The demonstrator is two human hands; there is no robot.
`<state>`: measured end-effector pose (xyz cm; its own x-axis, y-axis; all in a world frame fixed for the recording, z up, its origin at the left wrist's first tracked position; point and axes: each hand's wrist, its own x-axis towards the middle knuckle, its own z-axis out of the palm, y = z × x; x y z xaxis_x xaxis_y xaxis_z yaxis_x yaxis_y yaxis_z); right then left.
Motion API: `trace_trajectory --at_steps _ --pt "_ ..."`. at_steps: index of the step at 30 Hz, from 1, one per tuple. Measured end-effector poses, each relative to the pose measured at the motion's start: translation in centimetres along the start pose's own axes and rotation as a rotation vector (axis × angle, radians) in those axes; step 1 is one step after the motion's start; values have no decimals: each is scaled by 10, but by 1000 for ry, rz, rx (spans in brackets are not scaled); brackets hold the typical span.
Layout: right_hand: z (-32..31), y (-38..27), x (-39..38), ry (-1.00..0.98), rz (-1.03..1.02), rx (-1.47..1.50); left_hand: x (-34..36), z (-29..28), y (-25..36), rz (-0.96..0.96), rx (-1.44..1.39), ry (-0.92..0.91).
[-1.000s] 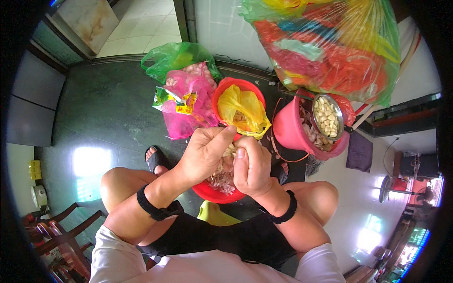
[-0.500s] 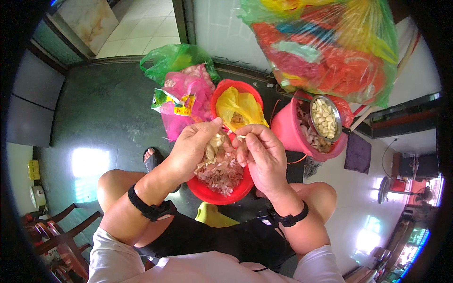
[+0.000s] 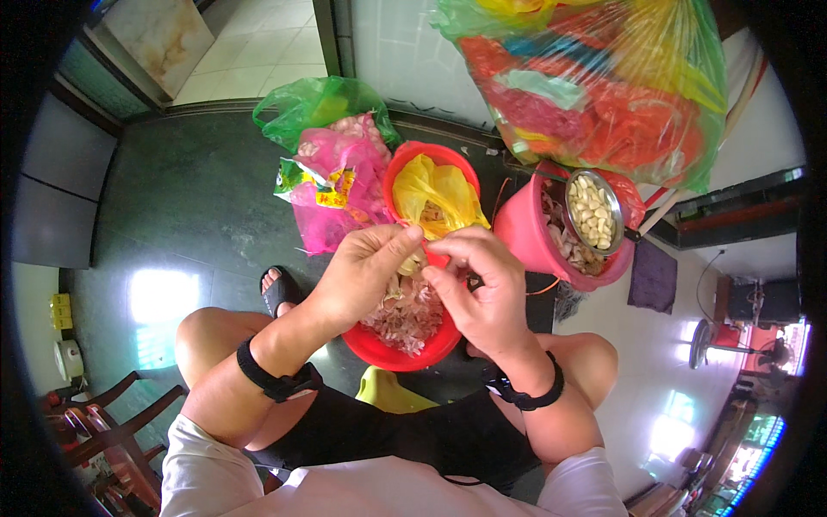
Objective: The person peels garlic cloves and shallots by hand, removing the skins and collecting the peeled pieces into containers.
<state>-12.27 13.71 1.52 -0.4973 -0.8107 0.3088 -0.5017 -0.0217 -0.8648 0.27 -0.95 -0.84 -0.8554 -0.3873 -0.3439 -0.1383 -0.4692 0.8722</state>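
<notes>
My left hand (image 3: 366, 267) is closed around a pale garlic bulb (image 3: 412, 262), mostly covered by the fingers. Beside it, my right hand (image 3: 484, 280) has thumb and fingers drawn together in a pinch; anything between them is hidden. Both hands are over a red tub (image 3: 450, 348) between my legs, full of loose, papery garlic skins (image 3: 403, 317). Just beyond the hands, a second red tub (image 3: 405, 162) is lined with a yellow plastic bag (image 3: 441, 191).
A pink bucket (image 3: 519, 226) of skins at right carries a steel bowl (image 3: 618, 215) of peeled garlic cloves (image 3: 591, 209). A pink mesh bag (image 3: 332, 194) and green bag (image 3: 289, 112) of garlic lie left. A large bag (image 3: 594, 86) of coloured plastic stands behind the bucket.
My right fingers have closed in toward the garlic bulb, and the pale clove seen at their tips no longer shows. My left thumb has shifted slightly right.
</notes>
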Motion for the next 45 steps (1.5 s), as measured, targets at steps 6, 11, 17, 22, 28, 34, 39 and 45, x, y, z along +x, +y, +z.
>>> trace_trajectory --at_steps 6,11,17,22,28,34,39,45 --pt "10 9 3 132 -183 -127 0 9 6 62 157 -19" --pt "20 8 -1 119 118 183 -4 9 15 -9 158 -46" --pt "16 7 -4 13 392 577 0 2 9 194 335 -75" --pt "13 12 -5 -6 437 710 -1 3 9 267 390 -70" --pt "7 17 1 125 403 660 0 5 16 52 -5 -74" --pt "-3 14 7 199 -157 -241 0 -1 15 53 106 -43" --pt "-3 12 8 153 -333 -443 1 2 4 367 454 20" --pt "4 5 5 209 -213 -220 -6 5 17 381 499 71"
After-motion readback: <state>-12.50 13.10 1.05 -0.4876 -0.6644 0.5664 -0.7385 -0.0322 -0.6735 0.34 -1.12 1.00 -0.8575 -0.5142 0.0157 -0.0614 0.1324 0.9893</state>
